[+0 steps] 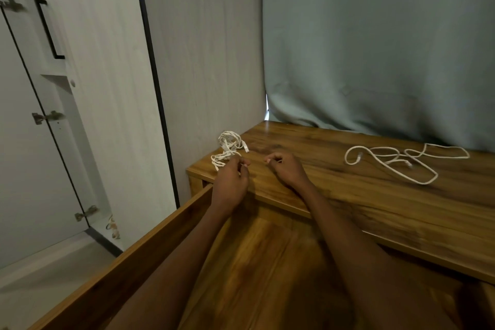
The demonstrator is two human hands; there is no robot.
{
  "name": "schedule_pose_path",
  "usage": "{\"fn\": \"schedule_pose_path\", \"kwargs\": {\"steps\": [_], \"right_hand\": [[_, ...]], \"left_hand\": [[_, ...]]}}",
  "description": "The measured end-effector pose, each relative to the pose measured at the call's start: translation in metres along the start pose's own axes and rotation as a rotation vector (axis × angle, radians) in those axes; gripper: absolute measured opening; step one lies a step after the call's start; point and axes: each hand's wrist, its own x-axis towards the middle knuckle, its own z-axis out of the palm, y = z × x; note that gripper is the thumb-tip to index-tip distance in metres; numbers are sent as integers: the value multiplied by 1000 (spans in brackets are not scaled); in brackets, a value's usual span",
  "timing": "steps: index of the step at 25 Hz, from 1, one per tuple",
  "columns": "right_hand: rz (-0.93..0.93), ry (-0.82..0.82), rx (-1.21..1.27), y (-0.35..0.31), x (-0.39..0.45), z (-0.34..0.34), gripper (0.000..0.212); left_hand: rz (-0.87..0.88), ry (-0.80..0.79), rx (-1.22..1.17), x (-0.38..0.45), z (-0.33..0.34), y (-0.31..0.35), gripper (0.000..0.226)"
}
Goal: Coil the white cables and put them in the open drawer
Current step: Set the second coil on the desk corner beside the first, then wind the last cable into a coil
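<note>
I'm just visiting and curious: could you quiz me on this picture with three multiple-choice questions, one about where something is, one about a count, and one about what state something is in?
1. Where does the loose cable lie?
A. On the wooden top, to the right of the hands
B. Inside the drawer
C. On the floor

2. How many white cables are in view?
A. One
B. Two
C. Four

3. What is the left hand doing?
A. Resting flat and empty
B. Pulling a cupboard handle
C. Gripping the bundled cable

Answers: 1 A, it sprawls uncoiled on the wooden top. 2 B, one bundle and one loose. 3 C, its fingers curl round the bundle's lower end; the right hand holds no cable that shows.
</note>
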Motion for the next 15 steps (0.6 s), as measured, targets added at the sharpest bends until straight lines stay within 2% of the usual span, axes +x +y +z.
{"fn": "schedule_pose_path", "kwargs": {"steps": [6,11,13,15], "right_hand": [[17,55,-219,32,-47,-87,21],[-57,281,-426,67,-84,-163,25],[-119,395,-573,86,-95,-191,33],[-14,371,-647,105,-102,-218,49]], "left_hand": [[82,-108,4,-16,43,48,18],[104,-188,-32,-30,93,92,19],[112,-208,-60,-33,113,107,18],[141,-219,-83,-35,130,122,17]]}}
